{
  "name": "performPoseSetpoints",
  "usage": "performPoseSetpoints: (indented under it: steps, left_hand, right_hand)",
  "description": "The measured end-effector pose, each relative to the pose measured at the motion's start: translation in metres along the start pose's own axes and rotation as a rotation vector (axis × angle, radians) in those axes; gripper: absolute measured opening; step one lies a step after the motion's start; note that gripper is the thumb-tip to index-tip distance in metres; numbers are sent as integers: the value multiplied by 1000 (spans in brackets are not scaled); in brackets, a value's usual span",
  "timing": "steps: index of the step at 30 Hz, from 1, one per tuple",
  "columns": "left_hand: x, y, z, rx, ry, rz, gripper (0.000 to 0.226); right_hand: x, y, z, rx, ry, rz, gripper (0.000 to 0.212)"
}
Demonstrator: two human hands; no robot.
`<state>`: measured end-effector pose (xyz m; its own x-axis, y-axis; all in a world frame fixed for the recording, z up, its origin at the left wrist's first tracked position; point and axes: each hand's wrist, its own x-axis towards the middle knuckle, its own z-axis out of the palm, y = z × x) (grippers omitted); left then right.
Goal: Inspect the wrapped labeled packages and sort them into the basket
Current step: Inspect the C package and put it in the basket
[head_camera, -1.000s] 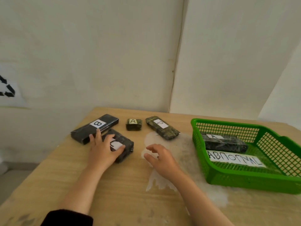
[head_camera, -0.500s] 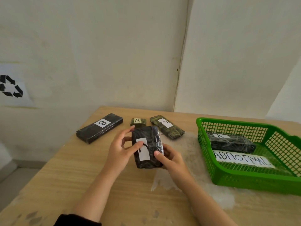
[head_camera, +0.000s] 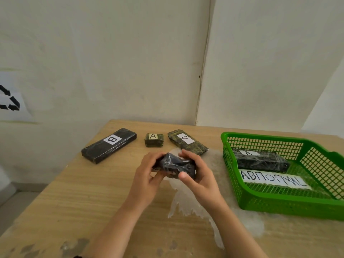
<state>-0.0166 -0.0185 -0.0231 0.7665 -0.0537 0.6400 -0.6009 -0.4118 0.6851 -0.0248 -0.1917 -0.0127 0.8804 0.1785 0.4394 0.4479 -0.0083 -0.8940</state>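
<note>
A dark package in shiny wrap (head_camera: pixel 175 165) is held above the table between both hands, its label turned out of sight. My left hand (head_camera: pixel 147 174) grips its left end and my right hand (head_camera: pixel 197 175) grips its right end with the thumb on the near face. On the table behind lie a long black package marked B (head_camera: pixel 108 145), a small green one marked A (head_camera: pixel 154 140) and a green one marked D (head_camera: pixel 187 142). The green basket (head_camera: pixel 279 205) at the right holds a dark package marked A (head_camera: pixel 260 161) and a paper sign (head_camera: pixel 273 179).
The wooden table (head_camera: pixel 74 202) has a whitish patch (head_camera: pixel 186 202) under and near my hands. White walls meet in a corner behind the table. A paper recycling sign (head_camera: pixel 11 99) hangs on the left wall. The floor shows past the table's left edge.
The package was lifted off the table by my left hand, taken in both hands with its label facing me, then turned so the label no longer shows.
</note>
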Motion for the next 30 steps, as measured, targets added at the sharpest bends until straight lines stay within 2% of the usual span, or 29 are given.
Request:
performPoseSetpoints:
  steps: [2,5,6,9,11,13,16,19,22,26,30]
  left_hand:
    - [0,1,0,-39,-6,32,42]
    - [-2,8,0,-173,-65,-22,69]
    - [-2,12,1,-214,-80,-53,72]
    - [0,16,4,-211,-70,-15,48]
    - [1,20,4,-267,-50,-18,39]
    - [0,24,5,-376,-31,-52,39]
    - [-4,27,8,-435,-62,-57,35]
    - [-7,28,10,-427,-102,-65,41]
    - [-9,27,9,-382,-109,-85,46]
    - [-8,27,8,-311,-74,-93,38]
    - [-8,30,4,-360,-87,-151,36]
  right_hand:
    - [2,-2,-5,-42,42,-16,48]
    - [2,-2,-10,-105,89,-59,39]
    - [1,-3,-10,-128,92,-73,38]
    - [-1,-6,-9,-132,72,-82,35]
    - [-5,-5,-10,-76,32,-55,45]
    - [-9,-4,-12,-15,-22,4,56]
    - [-9,-3,-11,55,-46,115,49]
    - [-7,0,-12,79,-19,173,36]
    - [-8,3,-10,62,-39,181,36]
    - [-9,-1,-8,-10,-82,178,35]
    - [-11,-3,-22,-117,-212,133,62]
